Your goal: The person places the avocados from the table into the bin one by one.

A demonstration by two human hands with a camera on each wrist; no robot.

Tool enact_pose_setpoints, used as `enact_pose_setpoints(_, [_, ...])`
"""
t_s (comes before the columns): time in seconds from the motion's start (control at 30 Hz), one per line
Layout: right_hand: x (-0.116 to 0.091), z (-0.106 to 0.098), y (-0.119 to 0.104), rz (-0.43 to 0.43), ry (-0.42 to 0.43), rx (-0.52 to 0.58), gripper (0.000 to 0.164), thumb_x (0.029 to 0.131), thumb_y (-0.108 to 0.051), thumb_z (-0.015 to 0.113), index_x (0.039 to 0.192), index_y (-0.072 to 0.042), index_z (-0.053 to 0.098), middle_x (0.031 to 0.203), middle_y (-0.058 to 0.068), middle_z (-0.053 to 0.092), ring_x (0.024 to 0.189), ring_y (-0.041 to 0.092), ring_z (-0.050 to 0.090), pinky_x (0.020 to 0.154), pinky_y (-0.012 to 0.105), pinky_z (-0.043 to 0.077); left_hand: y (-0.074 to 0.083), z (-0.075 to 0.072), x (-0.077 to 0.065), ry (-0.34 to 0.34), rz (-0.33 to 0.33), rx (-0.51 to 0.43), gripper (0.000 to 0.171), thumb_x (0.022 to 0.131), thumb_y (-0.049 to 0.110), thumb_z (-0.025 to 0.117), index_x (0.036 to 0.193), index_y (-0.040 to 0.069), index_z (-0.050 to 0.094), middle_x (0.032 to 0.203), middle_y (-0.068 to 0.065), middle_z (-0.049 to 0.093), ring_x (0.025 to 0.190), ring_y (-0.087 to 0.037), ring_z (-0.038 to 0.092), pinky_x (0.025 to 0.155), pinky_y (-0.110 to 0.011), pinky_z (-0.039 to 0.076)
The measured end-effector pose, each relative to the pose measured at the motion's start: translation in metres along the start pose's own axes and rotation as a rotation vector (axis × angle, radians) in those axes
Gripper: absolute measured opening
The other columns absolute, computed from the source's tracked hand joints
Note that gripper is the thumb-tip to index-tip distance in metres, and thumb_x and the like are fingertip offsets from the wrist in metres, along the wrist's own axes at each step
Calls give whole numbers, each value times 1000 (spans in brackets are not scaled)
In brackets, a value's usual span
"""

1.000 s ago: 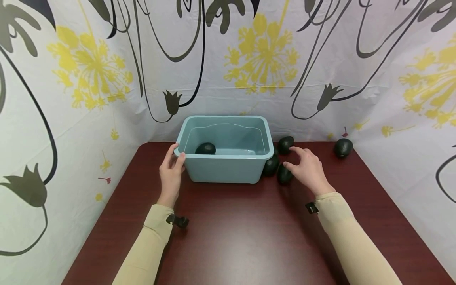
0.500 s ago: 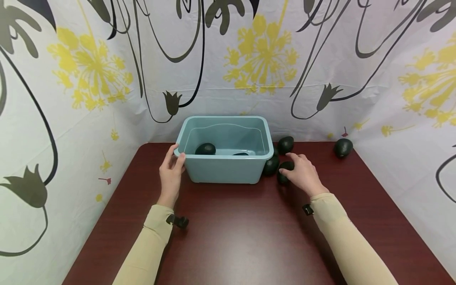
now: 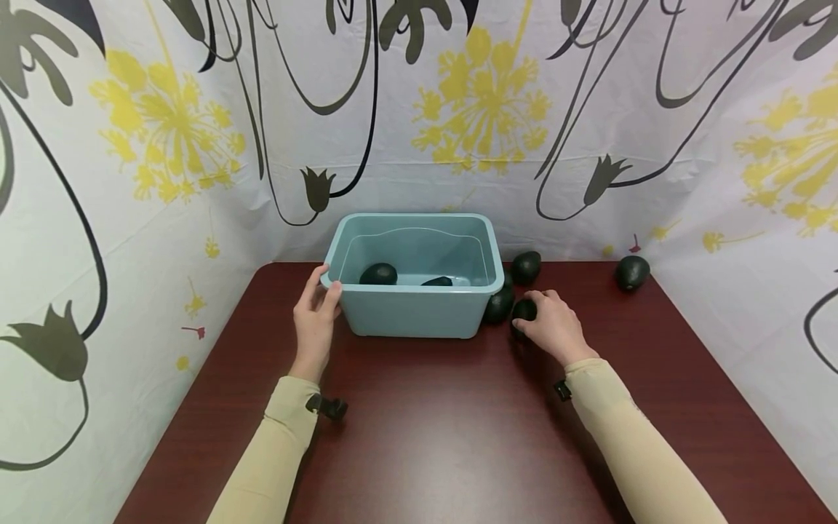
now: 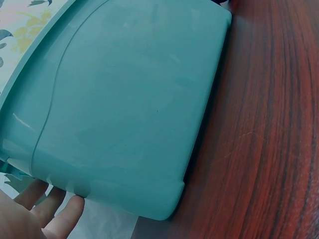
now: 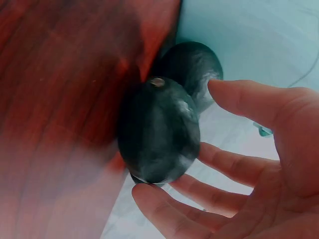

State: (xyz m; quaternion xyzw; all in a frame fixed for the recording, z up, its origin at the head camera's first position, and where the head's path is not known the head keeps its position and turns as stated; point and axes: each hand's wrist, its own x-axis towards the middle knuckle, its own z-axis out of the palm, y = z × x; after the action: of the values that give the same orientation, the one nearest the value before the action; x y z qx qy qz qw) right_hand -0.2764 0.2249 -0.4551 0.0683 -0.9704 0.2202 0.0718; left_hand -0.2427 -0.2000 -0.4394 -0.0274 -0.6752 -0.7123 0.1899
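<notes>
fingers [image 5: 239, 165] of the right hand [image 3: 556, 329] curve round an avocado [image 3: 524, 313], the thumb across its near side in the head view; how firmly the thumb bears on it cannot be told. fingers of the left hand [image 3: 313, 327] are apart and touch the left end of the bin [image 3: 406, 311], thumb at its near corner.

nearest are tan sleeves [image 3: 631, 433] and a black camera [image 3: 327, 407] at the left wrist, over the dark red table [image 3: 425, 407]. the avocado is on the table, just right of the bin, its stem end [image 5: 157, 82] showing in the right wrist view. a second avocado [image 3: 499, 307] sits between it and the bin. inside the bin, one avocado [image 3: 378, 274] lies at left and another [image 3: 437, 281] shows partly over the near wall. farther back, an avocado [image 3: 526, 268] sits near the cloth [image 3: 406, 182], and one more [image 3: 631, 273] lies well apart at right. yellow flowers pattern the white cloth behind.
</notes>
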Motion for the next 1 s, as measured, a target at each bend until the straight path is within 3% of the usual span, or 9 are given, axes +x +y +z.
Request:
enact_pose_setpoints(0.37, [3, 9, 9, -8, 31, -24, 69, 84, -24, 80, 141, 2, 51, 137, 30, 48, 114, 51, 54, 90, 66, 44, -1, -2, 0, -6, 17, 3, 54, 99, 31, 67, 149, 22, 50, 150, -16, 46, 130, -30, 51, 102, -54, 43])
enact_pose_setpoints(0.7, [8, 13, 16, -3, 38, -3, 69, 84, -20, 81, 141, 3, 49, 135, 32, 49, 116, 53, 52, 94, 67, 41, -2, -1, 0, -14, 28, -1, 55, 98, 33, 68, 149, 22, 50, 150, -15, 46, 130, -30, 50, 102, -58, 42])
enact_pose_setpoints(1.0, [8, 14, 20, 40, 69, 26, 63, 86, -22, 79, 141, -3, 54, 124, 34, 45, 99, 56, 55, 87, 66, 45, -1, -1, 0, -13, 26, -3, 56, 99, 31, 67, 150, 20, 49, 150, -15, 46, 131, -31, 49, 102, -58, 41])
